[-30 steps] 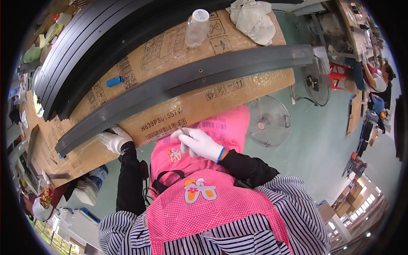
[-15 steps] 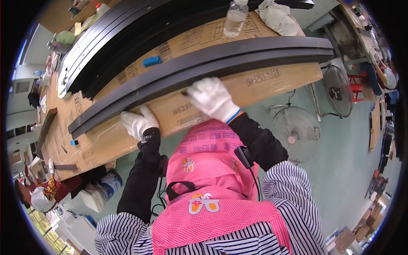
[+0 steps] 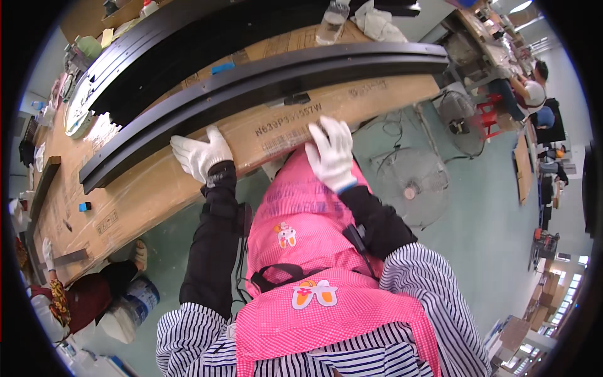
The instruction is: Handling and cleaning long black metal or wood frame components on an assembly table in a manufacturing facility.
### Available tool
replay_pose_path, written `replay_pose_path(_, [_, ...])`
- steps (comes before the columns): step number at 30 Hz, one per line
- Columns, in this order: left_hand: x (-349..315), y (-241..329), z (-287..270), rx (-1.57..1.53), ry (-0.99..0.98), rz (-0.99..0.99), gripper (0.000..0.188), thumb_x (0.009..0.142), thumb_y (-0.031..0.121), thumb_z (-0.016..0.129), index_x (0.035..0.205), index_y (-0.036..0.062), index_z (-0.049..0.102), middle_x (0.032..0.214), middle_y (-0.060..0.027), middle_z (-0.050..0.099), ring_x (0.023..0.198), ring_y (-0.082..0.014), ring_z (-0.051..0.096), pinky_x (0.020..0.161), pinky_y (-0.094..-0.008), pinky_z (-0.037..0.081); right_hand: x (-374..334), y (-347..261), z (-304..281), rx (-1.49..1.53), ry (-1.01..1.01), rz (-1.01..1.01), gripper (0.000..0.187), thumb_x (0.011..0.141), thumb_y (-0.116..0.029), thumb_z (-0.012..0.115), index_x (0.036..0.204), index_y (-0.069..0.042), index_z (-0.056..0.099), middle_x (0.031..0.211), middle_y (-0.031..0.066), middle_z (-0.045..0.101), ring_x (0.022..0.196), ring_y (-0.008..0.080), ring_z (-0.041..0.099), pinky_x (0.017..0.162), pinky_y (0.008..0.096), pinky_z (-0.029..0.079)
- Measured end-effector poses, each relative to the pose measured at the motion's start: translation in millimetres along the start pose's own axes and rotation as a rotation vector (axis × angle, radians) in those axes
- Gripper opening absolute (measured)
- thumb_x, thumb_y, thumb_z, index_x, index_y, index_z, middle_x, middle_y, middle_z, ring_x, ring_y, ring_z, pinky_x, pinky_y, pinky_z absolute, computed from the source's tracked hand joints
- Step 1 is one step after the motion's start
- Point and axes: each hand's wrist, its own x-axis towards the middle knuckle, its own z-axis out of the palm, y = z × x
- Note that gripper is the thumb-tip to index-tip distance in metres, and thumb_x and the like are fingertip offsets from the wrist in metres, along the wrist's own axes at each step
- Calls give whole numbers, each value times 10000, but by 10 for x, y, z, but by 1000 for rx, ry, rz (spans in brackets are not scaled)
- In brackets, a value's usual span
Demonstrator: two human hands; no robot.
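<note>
A long dark grey bar (image 3: 251, 80), grooved along its length, lies across the cardboard-covered table. My left hand (image 3: 202, 152), in a white glove, rests at the bar's near edge with its fingers spread and its thumb apart. My right hand (image 3: 333, 154), also gloved in white, is over the table's near edge, fingers apart and nothing seen in them. A small black piece (image 3: 296, 99) sits against the near side of the bar, ahead of my right hand. Behind the bar lies a blue block (image 3: 223, 67).
More long black bars (image 3: 163, 56) are stacked at the back. A clear bottle (image 3: 333, 24) and a white cloth (image 3: 378, 24) stand beyond the bar. Floor fans (image 3: 411, 188) are on the right. A co-worker's gloved hand (image 3: 48, 253) is at the table's left end.
My right hand has drawn back from the bar to the table's near edge, and the small black piece now shows by the bar. My left hand's fingers have spread out. The view has shifted.
</note>
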Motion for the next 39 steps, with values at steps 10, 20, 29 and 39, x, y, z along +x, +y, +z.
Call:
replay_pose_path(10, [-393,-237,-462,-771,-315,150,168,849,54,667,988,45,575,909,-87,592,812,-228,580,763,-352,494,2284,2030,-706,-195,76,327,373,888,-226,672,1200,-25,642,1287,211,579,1189,392,555,1034,440,454])
replay_pose_path(20, [791,1618,-797,-181,-459,1047,580,689,178,791,1215,17,606,1149,-179,642,1082,-384,591,971,-487,469,2839,4309,476,-260,-671,604,485,793,-352,683,1209,-102,671,1160,161,704,1104,338,664,956,384,512])
replay_pose_path(29, [970,1092,-207,-50,-627,1170,487,808,287,766,1214,71,608,1166,-128,675,1031,-344,659,885,-421,533,1849,3070,-2324,687,509,605,373,933,-58,583,1289,51,612,1230,86,680,1103,150,639,981,286,484])
replay_pose_path(39, [536,1176,-893,-109,-233,1360,571,733,213,824,1205,52,546,1022,-131,632,914,-330,653,768,-406,539,-221,2011,-1915,860,397,1019,282,938,-157,600,1162,-4,681,1129,73,692,1048,169,634,938,311,511])
